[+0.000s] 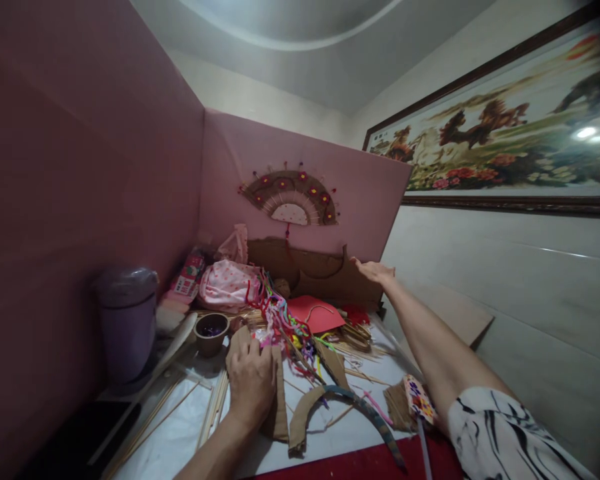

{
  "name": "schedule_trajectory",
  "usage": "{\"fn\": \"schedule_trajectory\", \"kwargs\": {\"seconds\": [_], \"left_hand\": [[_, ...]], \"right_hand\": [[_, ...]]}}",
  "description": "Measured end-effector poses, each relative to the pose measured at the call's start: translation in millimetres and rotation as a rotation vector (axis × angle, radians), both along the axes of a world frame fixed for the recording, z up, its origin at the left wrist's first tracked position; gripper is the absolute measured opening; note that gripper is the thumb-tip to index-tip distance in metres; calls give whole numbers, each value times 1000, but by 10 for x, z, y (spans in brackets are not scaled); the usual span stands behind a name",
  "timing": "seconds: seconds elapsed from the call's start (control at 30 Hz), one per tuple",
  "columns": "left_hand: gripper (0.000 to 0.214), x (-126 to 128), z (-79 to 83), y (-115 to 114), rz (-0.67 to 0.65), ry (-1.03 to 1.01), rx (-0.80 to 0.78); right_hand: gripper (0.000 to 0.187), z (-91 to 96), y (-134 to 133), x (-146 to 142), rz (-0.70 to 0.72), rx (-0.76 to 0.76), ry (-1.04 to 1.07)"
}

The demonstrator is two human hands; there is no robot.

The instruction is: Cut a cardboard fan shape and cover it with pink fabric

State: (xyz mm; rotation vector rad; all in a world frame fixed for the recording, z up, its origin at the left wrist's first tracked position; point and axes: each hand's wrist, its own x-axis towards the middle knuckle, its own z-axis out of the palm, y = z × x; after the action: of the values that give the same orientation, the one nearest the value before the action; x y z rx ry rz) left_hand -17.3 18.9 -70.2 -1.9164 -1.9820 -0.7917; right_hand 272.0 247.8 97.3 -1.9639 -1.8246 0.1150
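Note:
My left hand [251, 379] rests knuckles-up on a brown cardboard piece [280, 407] on the white tabletop [180, 433], fingers curled near a bundle of coloured pipe cleaners [280, 317]. My right hand [376, 271] reaches far back and touches the top edge of a large brown cardboard sheet [325, 273] leaning against the pink partition [360, 193]. Its fingers lie on the edge. A curved cardboard arc [325, 400] lies between my arms.
A decorated fan [291, 197] hangs on the partition. A lilac lidded bin [127, 320] and a small brown cup [211, 331] stand at left, with thin wooden sticks [150, 420], a spotted pink bag [227, 283] and red paper [314, 313]. A framed horse picture [505, 133] hangs at right.

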Motion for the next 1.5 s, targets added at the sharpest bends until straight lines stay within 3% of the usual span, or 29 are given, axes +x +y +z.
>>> {"fn": "schedule_trajectory", "kwargs": {"seconds": [0.3,0.5,0.6,0.7,0.83,0.93,1.03,1.1,1.27,1.5], "left_hand": [[29,6,6,-6,7,6,-4],[29,14,10,-15,2,-25,-10],[27,21,7,-28,2,-53,-17],[26,26,6,-38,-2,-71,-17],[21,25,-1,-35,8,-78,-26],[20,25,-32,-19,7,-91,-14],[26,33,-65,-2,25,-105,10],[26,41,-72,3,54,-124,14],[23,43,-53,-8,35,-146,9],[23,35,-49,16,37,-143,-51]], "right_hand": [[65,196,75,-154,-4,85,-25],[50,281,36,-413,110,209,-76],[45,228,-22,-911,298,198,-135],[38,109,-104,-1638,549,157,-178],[64,-125,-267,-2608,766,78,-275],[89,-343,-405,-3127,792,64,-336],[95,-565,-502,-3440,743,87,-370],[85,-678,-518,-3547,709,112,-356],[35,-759,-397,-3508,652,156,-208],[23,-730,-157,-3163,582,310,226]]}}
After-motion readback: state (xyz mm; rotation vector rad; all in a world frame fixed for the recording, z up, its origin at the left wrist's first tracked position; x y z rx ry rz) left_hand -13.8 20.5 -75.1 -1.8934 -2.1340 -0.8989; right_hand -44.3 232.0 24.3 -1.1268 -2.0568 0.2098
